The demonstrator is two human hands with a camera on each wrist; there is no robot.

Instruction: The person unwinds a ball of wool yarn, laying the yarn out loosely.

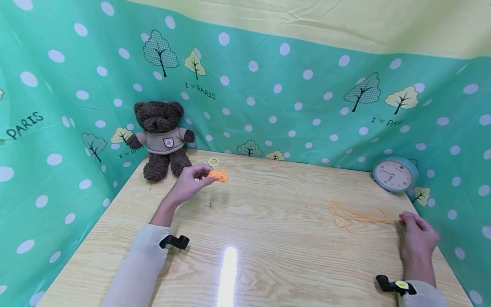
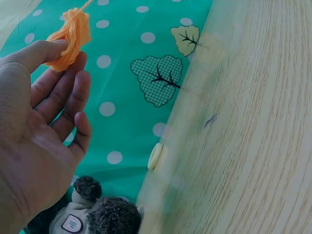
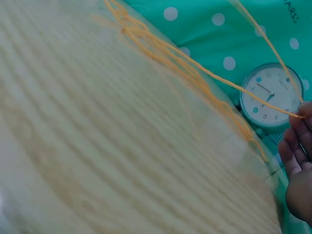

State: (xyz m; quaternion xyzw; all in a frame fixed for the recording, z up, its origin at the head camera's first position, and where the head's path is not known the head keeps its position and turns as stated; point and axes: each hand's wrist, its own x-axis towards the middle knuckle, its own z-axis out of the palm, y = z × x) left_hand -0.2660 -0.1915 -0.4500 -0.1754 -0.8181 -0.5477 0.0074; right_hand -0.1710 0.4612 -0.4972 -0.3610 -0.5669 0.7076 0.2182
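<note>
Between its thumb and fingers, my left hand [image 1: 189,183] pinches a small bundle of orange yarn [image 1: 218,175], held above the table at the left. In the left wrist view the bundle [image 2: 70,41] shows wound strands and one strand leading up out of frame. Far to the right, my right hand [image 1: 419,234] pinches a loose orange strand [image 1: 368,219] between thumb and fingertips. Loops of that yarn trail leftward over the table. The right wrist view shows the strand [image 3: 229,84] running to the fingertips, with more loops [image 3: 161,53] lying behind it.
A brown teddy bear [image 1: 159,138] in a grey top sits at the back left. Pale yellow rings [image 1: 213,162] lie near it. A round blue alarm clock [image 1: 395,175] stands at the back right. Polka-dot cloth [image 1: 268,106] hangs around the wooden table [image 1: 284,251].
</note>
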